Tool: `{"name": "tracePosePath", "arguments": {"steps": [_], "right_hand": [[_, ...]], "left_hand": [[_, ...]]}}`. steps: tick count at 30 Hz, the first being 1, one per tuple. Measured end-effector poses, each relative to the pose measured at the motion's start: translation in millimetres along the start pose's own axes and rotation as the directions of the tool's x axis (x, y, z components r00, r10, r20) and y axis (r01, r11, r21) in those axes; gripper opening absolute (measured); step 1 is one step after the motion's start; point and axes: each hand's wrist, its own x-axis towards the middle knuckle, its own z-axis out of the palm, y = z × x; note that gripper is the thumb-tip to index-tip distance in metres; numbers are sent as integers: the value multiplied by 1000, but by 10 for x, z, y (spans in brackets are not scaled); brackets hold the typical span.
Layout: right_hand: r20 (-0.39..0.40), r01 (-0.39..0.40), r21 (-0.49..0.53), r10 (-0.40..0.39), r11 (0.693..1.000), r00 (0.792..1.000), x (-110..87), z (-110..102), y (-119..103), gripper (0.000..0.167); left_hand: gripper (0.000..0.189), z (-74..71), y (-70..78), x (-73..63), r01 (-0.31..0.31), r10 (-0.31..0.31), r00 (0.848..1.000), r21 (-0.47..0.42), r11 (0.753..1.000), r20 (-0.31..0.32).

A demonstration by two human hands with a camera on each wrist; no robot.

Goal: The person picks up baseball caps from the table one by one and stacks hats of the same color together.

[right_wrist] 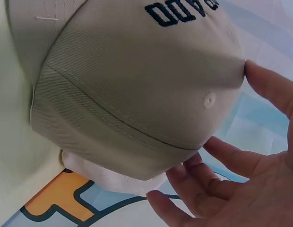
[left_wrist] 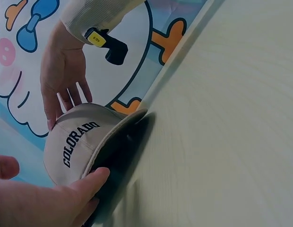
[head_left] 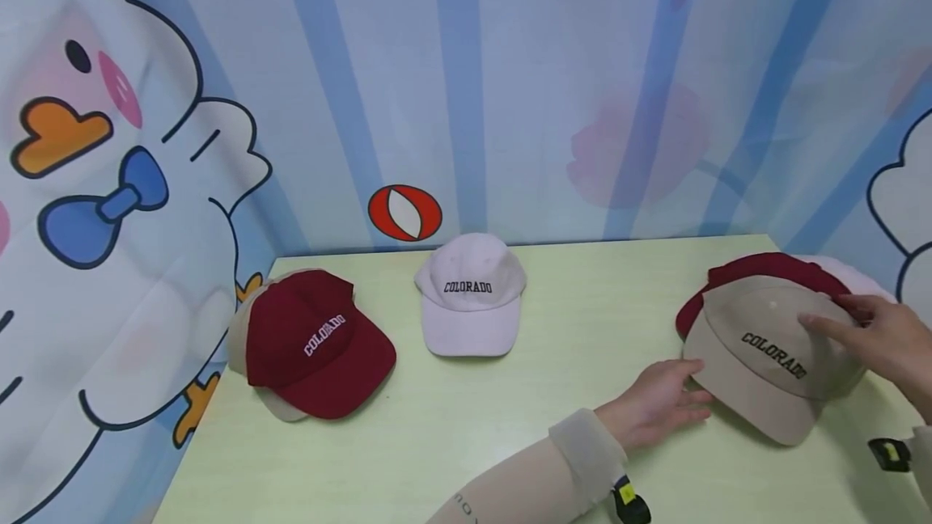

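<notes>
On the right side of the table, a beige cap (head_left: 772, 346) with dark "COLORADO" lettering lies over a dark red cap (head_left: 764, 265). A pale pinkish cap (head_left: 848, 273) peeks out behind them. My right hand (head_left: 884, 338) holds the beige cap's crown, thumb on the front and other fingers round the back edge, as the right wrist view also shows. My left hand (head_left: 658, 407) is at the brim's left edge, its fingers loosely extended. In the left wrist view, one fingertip (left_wrist: 100, 177) meets the brim's edge. The brim tilts up from the tabletop there.
A pale lilac cap (head_left: 472, 297) stands at the back middle of the table (head_left: 466, 443). To the left, a dark red cap (head_left: 320, 346) sits over a beige one (head_left: 239, 342). A cartoon duck backdrop (head_left: 510, 87) hangs behind the table.
</notes>
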Motion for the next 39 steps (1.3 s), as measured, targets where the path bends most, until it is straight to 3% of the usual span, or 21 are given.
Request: {"name": "tracePosePath", "arguments": {"steps": [6, 14, 21, 28, 39], "right_hand": [[60, -68, 10, 67, 998, 996, 92, 14, 64, 116], [-17, -20, -57, 19, 998, 1000, 275, 57, 263, 122], [-17, 26, -32, -27, 999, 999, 46, -52, 17, 112], [-69, 85, 17, -84, 996, 994, 90, -9, 7, 110], [-114, 189, 91, -179, 978, 977, -264, -58, -524, 96]], "left_hand": [[53, 3, 9, -9, -5, 5, 1000, -17, 1000, 6], [57, 48, 39, -96, -27, 28, 1000, -35, 999, 7], [51, 87, 126, -223, -30, 30, 1000, 11, 1000, -5], [38, 108, 169, -356, -54, 54, 998, 21, 998, -26], [21, 78, 225, -527, -156, 157, 980, 18, 988, -123]]}}
